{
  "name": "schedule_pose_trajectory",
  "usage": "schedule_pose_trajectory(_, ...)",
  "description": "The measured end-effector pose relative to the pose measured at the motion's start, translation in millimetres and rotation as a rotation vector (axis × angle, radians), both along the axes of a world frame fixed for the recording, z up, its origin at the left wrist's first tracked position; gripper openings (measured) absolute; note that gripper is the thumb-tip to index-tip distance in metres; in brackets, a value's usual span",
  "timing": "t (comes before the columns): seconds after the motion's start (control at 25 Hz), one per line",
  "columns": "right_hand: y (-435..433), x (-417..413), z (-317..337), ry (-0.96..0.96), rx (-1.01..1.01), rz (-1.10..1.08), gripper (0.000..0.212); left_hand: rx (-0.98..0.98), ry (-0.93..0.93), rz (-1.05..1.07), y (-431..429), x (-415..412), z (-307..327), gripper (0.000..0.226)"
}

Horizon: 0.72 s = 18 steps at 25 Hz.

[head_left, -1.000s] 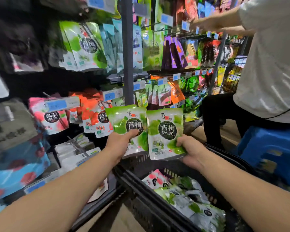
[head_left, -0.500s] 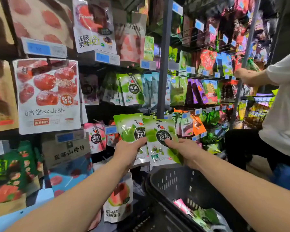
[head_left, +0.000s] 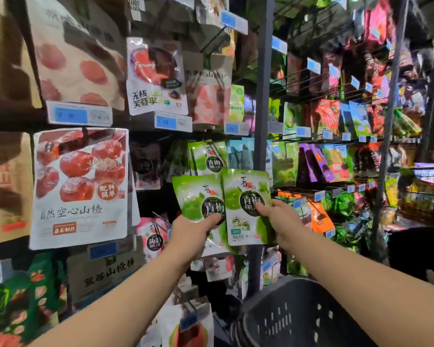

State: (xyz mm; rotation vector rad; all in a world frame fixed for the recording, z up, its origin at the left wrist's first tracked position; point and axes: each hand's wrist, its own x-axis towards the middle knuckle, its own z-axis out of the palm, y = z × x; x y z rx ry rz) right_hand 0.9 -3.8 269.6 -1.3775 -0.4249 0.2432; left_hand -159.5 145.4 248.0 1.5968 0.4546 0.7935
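Fingers point(head_left: 212, 218) of the left hand point(head_left: 191, 231) pinch the low corner of a fanned stack of green pouches point(head_left: 198, 196). The right hand point(head_left: 283, 219) grips one matching pouch point(head_left: 246, 194). Both are raised just below the hanging row point(head_left: 207, 156) of the same kind. Held so low, the stack could splay and shed pouches toward the basket point(head_left: 298, 316). Count: one on the right, at least two on the left.
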Motion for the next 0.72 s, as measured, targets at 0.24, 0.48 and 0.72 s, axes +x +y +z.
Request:
schedule_pose_trajectory(0.24,60.8,58.1,44.2,-0.053,0.095,-0.002,0.013,0.076,-0.115,0.136,41.3,44.2,26.9,0.019)
schedule_pose_trajectory(0.48,112.7,98.3,66.7,-0.104,0.096,0.007,0.021,0.053,-0.103,0.185,74.2,69.7,45.8,0.034)
schedule_pose_trajectory(0.72,131.7,122.9,72.6,-0.136,0.133,-0.004,0.009,0.044,-0.126,0.187,94.1,83.4,46.0,0.032)
